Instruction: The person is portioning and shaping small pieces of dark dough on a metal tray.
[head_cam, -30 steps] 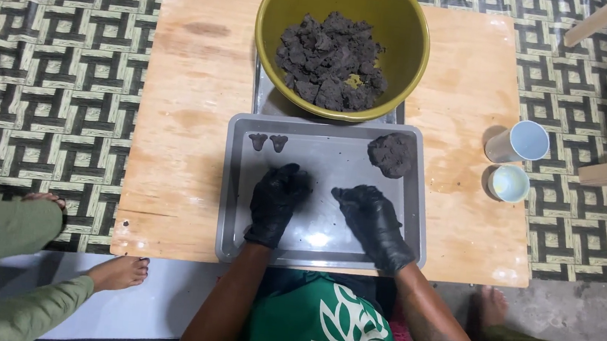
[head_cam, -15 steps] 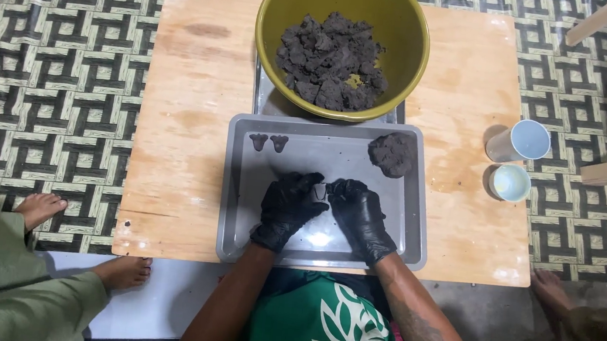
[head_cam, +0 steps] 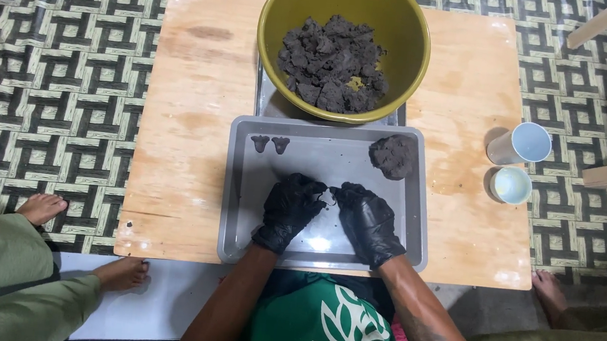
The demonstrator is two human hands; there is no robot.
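Left hand: the left hand point(head_cam: 291, 208) wears a black glove and hovers low over the grey tray point(head_cam: 242, 187), fingers curled inward toward the other hand.
Right hand: the right hand point(head_cam: 367, 220), gloved the same, meets it fingertip to fingertip at the tray's middle; the two seem to pinch a small dark bit between them, though it is too small to tell for sure.
Clay lump: a rounded dark lump point(head_cam: 393, 155) sits in the tray's far right corner, well apart from the hands.
Small pieces: two small dark shaped pieces point(head_cam: 270, 143) lie side by side at the tray's far left.
Bowl: a yellow-green bowl point(head_cam: 406, 32) of dark crumbly clods stands just beyond the tray.
Cups: two pale blue cups point(head_cam: 518, 163) stand at the right of the wooden table point(head_cam: 191, 108), one tipped on its side.
Bystanders: bare feet point(head_cam: 40, 206) of someone in green show at near left.
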